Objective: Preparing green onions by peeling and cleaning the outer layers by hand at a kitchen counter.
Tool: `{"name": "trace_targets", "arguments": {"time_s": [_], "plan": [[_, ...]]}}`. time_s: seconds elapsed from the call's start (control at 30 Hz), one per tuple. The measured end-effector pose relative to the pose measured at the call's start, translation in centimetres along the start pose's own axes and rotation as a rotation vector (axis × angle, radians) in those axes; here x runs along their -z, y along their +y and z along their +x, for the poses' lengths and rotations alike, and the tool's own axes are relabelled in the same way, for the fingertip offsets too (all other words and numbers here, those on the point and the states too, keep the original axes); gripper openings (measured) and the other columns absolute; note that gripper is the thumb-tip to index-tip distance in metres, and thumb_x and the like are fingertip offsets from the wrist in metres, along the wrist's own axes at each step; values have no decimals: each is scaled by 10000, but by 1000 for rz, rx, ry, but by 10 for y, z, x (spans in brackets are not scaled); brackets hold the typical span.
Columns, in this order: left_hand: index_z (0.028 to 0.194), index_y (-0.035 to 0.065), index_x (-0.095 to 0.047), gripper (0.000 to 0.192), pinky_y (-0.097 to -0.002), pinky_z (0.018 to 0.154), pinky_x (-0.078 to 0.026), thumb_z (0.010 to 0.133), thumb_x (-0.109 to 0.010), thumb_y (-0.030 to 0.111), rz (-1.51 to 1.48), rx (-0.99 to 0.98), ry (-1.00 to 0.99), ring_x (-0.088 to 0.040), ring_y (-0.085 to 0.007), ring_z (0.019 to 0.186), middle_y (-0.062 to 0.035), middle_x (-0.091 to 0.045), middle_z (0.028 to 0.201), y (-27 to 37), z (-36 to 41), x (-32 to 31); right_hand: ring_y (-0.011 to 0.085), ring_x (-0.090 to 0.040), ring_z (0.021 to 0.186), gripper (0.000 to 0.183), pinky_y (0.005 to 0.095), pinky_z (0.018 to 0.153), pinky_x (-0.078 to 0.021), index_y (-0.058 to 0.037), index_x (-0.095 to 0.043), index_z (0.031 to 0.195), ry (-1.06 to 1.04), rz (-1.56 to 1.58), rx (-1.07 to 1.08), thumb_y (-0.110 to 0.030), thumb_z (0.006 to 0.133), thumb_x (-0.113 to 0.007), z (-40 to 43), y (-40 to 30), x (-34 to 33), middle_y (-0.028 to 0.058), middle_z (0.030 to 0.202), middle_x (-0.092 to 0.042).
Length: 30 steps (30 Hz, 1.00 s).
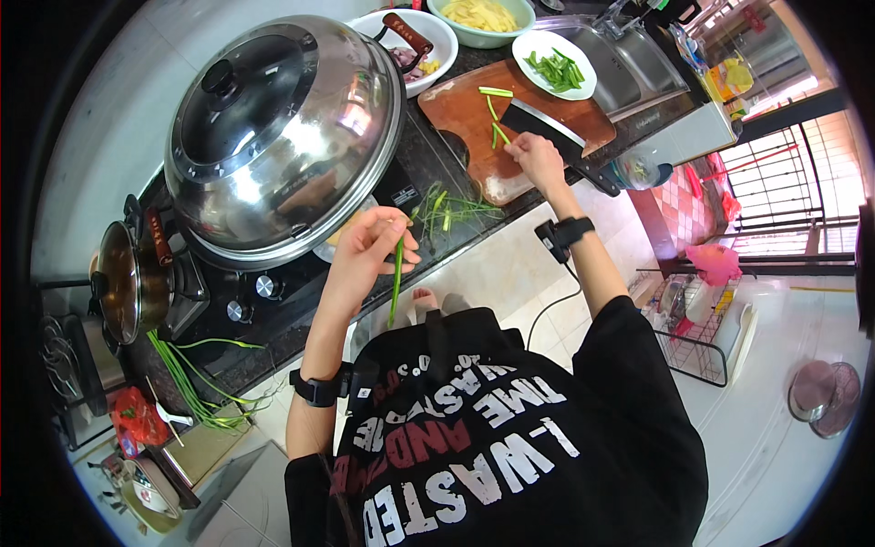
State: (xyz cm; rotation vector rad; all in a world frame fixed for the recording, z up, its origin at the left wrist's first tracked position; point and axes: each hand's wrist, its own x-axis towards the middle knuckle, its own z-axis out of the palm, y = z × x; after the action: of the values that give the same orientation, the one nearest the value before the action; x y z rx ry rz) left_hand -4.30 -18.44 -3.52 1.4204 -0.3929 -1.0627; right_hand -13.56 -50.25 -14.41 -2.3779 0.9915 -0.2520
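Note:
My left hand (376, 246) pinches a long green garlic scape (396, 287), which hangs down in front of the black shirt. Over the wooden cutting board (489, 179), the fingertips of my right hand (538, 161) grip the near end of a short scape piece (501, 133). A few other cut pieces (495, 91) lie beyond it on the board. Beside my right hand rests a cleaver (543, 126), its dark handle past the board's edge. Thin green trimmings (446, 215) are scattered on the black counter between my hands.
A large domed steel wok lid (294, 130) rises at the left, near a lidded pot (123, 280). More scapes (174, 383) lie at the counter's left. Behind are a white plate (521, 49) of cut greens, a green bowl (525, 31), a white basin (448, 44) and a sink (660, 75).

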Motion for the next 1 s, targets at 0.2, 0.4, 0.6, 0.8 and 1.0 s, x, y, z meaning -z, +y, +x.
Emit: {"name": "trace_targets", "arguments": {"time_s": [0.2,0.4,0.6,0.8,1.0], "plan": [[1023,57,-549,243,-287,653,-543,908,-537,272,5,30,25,-620,-147,722,-51,-602,811,-4,-5,8,315,-631,800,235,423,676,-493,-114,-650,823,61,-229,-90,-346,785,-640,34,-8,-15,127,815,-655],[1020,70,-554,224,-291,667,-542,904,-544,261,-14,26,53,-605,-131,777,-39,-603,855,-6,-5,9,318,-633,790,302,410,682,-495,-85,-645,831,114,-269,-119,-381,823,-585,25,-15,-8,145,796,-655],[1024,81,-568,198,-295,685,-544,900,-553,234,-7,45,47,-606,-131,789,-44,-608,862,-3,1,1,91,-584,685,233,252,610,-469,-49,-630,930,-342,659,211,-264,880,-554,-32,-66,15,29,729,-651],[1071,59,-545,246,-295,688,-547,912,-530,245,-2,30,0,-628,-156,773,-77,-618,843,-8,4,-5,44,-511,721,268,212,637,-422,-37,-567,1036,-708,686,389,-245,870,-607,-99,-147,27,-14,815,-603],[1085,38,-520,230,-286,669,-543,942,-465,210,-49,12,-21,-618,-151,731,-84,-605,841,-16,2,-7,58,-515,707,271,217,652,-430,-20,-555,1014,-738,707,271,-246,872,-605,-106,-149,21,2,806,-597]]}}
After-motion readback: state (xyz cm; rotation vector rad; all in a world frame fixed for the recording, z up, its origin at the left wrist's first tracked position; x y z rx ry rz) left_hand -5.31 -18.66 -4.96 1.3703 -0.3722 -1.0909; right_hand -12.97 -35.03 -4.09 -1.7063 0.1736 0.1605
